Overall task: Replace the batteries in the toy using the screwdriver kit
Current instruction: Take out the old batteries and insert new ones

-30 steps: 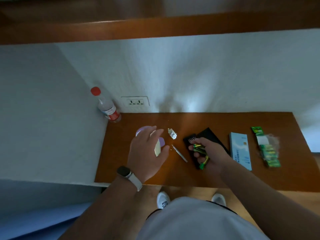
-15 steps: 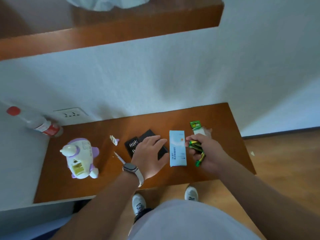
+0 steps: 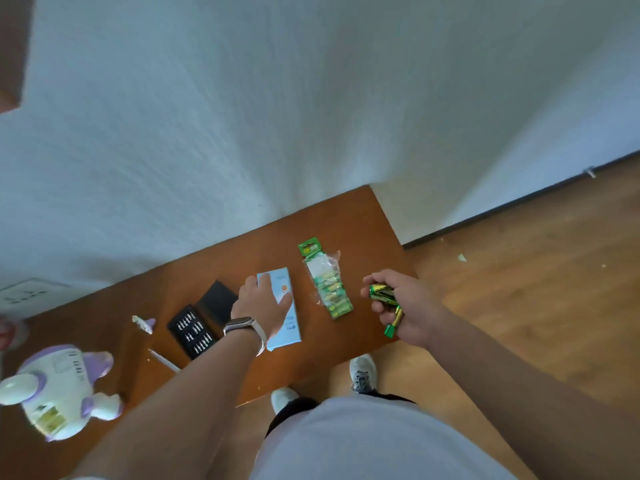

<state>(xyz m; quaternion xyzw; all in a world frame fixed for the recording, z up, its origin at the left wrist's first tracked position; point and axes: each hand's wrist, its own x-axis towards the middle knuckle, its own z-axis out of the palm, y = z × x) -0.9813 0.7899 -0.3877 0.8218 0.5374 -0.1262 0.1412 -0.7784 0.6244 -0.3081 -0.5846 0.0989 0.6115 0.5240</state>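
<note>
The white and purple toy (image 3: 64, 389) lies on its back at the left end of the brown table (image 3: 363, 230), its battery compartment uncovered. Its small cover (image 3: 143, 323) lies near the open black screwdriver kit (image 3: 195, 329), and a thin screwdriver (image 3: 162, 360) lies in front of the kit. My right hand (image 3: 403, 308) grips several green batteries (image 3: 384, 296) over the table's right end. My left hand (image 3: 261, 304), with a watch on the wrist, rests flat on a light blue box (image 3: 287, 306). A green pack of batteries (image 3: 327, 282) lies between the two hands.
A white wall runs behind the table, with a socket (image 3: 27, 294) at the left. The table's right edge drops to a wooden floor (image 3: 519, 271). My shoes (image 3: 362, 372) stand just below the table's front edge.
The view has swung right. My left hand moved from the toy across the kit onto the blue box. My right hand carried the batteries rightward past the battery pack.
</note>
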